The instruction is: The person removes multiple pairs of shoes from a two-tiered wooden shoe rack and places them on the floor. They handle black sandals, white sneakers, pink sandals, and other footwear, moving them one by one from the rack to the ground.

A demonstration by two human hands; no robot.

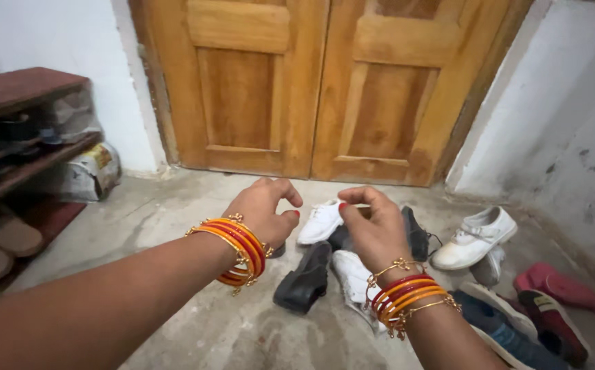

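Several shoes lie loose in a heap on the concrete floor point(174, 219) before the wooden double door point(311, 89): a black shoe point(304, 279) nearest, a white shoe point(321, 220) just beyond it, and another white one point(475, 238) off to the right with red slippers point(559, 288) near it. None looks paired or put away, so by my reckoning the sorting has hardly begun; the shoe rack point(23, 137) at far left already holds other footwear. Both hands hang above the pile, holding nothing. Her left hand point(264, 214) is loosely curled, fingers bent downward over the black shoe. Her right hand point(374, 229) has thumb and fingers drawn toward each other, empty, just over the white shoe. Red and gold bangles point(241, 252) ring both wrists.
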